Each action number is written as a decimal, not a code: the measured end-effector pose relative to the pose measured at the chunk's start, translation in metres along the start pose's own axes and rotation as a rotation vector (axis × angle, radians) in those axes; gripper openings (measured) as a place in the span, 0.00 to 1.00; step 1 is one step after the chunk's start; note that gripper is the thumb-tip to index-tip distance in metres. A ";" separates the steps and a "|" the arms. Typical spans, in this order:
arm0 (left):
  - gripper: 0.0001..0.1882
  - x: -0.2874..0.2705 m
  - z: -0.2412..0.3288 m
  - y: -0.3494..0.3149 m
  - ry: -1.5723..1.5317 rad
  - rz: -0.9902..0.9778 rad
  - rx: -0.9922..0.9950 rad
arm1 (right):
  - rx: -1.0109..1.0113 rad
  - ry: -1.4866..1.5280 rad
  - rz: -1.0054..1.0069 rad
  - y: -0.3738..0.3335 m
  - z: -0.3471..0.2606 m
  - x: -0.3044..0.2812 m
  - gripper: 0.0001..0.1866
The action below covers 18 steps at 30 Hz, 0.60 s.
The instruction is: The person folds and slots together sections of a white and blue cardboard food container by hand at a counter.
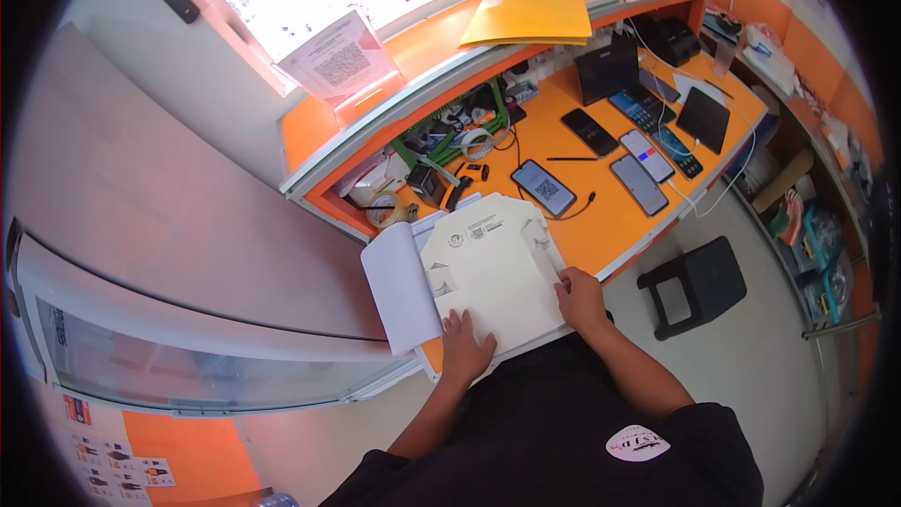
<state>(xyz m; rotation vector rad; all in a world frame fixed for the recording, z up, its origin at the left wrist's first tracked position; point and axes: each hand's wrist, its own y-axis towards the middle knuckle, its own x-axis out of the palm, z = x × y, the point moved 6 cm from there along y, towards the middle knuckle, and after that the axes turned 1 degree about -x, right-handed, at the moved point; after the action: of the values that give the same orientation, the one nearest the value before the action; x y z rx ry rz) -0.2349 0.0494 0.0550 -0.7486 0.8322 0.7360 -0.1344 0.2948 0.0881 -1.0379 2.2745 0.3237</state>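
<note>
A cream card sheet (pixel 497 286) with angled upper corners, small side cut-outs and a printed mark near its top lies at the counter's near end. My left hand (pixel 464 347) rests flat on its lower left edge, fingers stretched and apart. At the sheet's right edge, my right hand (pixel 580 299) has its fingers bent around the border; its thumb is partly hidden. Beside and partly under the sheet is a stack of white paper (pixel 399 286), whose left part curves over the counter's edge.
Several phones, one a phone with a square code (pixel 543 188), lie on the orange counter (pixel 535 145). Tape rolls (pixel 385 210) and a green basket (pixel 422 145) stand behind. A yellow folder (pixel 528 14) is on the upper ledge. A black stool (pixel 699 284) stands right.
</note>
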 end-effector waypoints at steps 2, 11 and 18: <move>0.44 -0.001 0.001 0.001 0.048 -0.034 -0.015 | 0.022 -0.003 -0.023 0.003 -0.008 -0.008 0.08; 0.30 -0.039 0.074 0.022 -0.674 0.051 0.108 | -0.489 -0.231 0.082 -0.023 -0.086 -0.025 0.06; 0.13 -0.029 0.088 0.050 -1.395 -0.326 -0.003 | -0.624 -0.114 -0.015 -0.043 -0.116 -0.026 0.14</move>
<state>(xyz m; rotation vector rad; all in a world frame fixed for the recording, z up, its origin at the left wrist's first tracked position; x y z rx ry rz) -0.2558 0.1391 0.1057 -0.2126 -0.5456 0.7528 -0.1384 0.2296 0.1966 -1.2885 2.0998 1.1050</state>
